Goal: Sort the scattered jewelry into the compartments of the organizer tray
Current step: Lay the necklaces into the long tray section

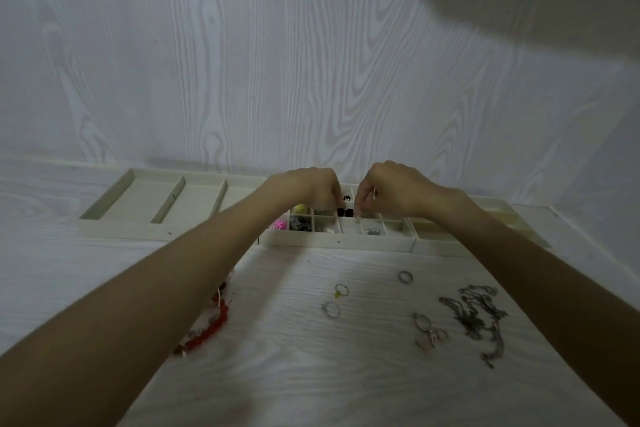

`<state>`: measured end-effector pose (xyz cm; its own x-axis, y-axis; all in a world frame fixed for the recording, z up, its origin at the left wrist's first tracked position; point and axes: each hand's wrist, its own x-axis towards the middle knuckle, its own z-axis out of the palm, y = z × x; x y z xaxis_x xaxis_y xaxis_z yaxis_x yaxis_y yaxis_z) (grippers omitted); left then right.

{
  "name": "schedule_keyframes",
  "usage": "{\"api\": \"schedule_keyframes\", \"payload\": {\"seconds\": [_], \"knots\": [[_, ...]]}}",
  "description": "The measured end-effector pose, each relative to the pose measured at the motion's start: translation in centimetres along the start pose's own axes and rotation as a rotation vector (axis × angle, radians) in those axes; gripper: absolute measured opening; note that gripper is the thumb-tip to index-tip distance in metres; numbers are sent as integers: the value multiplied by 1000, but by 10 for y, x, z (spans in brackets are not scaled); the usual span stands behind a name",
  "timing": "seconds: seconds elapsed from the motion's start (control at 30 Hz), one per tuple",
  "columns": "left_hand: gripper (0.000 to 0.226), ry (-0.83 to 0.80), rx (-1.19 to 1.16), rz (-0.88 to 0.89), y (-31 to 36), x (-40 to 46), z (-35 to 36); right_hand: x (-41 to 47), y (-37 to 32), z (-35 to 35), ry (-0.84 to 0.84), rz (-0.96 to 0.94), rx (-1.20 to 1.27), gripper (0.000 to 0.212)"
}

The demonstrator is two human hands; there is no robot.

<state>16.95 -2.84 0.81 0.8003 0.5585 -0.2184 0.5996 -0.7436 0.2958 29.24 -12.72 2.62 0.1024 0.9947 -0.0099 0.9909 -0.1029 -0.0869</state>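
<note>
I have the organizer tray (339, 241) lying along the far edge of the table (311, 357), against the wall (242, 62). Its middle section is a grid of small compartments, and both my hands are over it. My left hand (311, 189) has its fingers curled down, fingertips at a pair of small dark pieces (345, 212) in a far-row cell; whether it actually pinches them I cannot tell. My right hand (391, 189) is curled the same way just right of those pieces, fingertips pressed together on something too small to make out. Nearby cells hold a yellow piece (300, 208), a pink flower (280, 224), a dark mixed cluster (300, 222) and a silver item (373, 231). The long compartments (187, 199) sit at the left end.

Still loose on the near table: a silver ring (405, 277), a ring with a yellow stone (341, 289), another thin ring (331, 309), tangled silver chains (479, 319), a silvery hoop piece (427, 331), and a red bead strand (211, 326) partly under my left forearm.
</note>
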Motion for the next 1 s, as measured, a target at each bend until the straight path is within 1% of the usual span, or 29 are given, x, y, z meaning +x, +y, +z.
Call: {"api": "schedule_keyframes", "payload": {"seconds": [0.13,0.23,0.33,0.4,0.47,0.63,0.73,0.87,1.0], "knots": [[20,111,-204,25,-10,-10,9,6,0,-2,-98,14,54,9],[12,127,-258,28,-17,-14,16,9,1,-2,-186,-1,100,9],[10,104,-259,66,-21,-15,20,11,0,2,-246,-12,125,9],[13,90,-208,93,-22,-14,22,13,-1,5,-251,-6,112,10],[15,112,-134,106,-23,-15,23,14,-1,9,-254,13,78,9],[21,254,-5,197,-20,-18,24,16,0,15,-220,19,-12,10],[26,196,73,250,-17,-23,24,16,-1,17,-199,6,-65,12],[32,124,143,279,-12,-26,22,16,-5,17,-169,17,-116,12],[36,80,305,287,-7,-25,23,17,-11,19,-103,42,-202,21]]}}
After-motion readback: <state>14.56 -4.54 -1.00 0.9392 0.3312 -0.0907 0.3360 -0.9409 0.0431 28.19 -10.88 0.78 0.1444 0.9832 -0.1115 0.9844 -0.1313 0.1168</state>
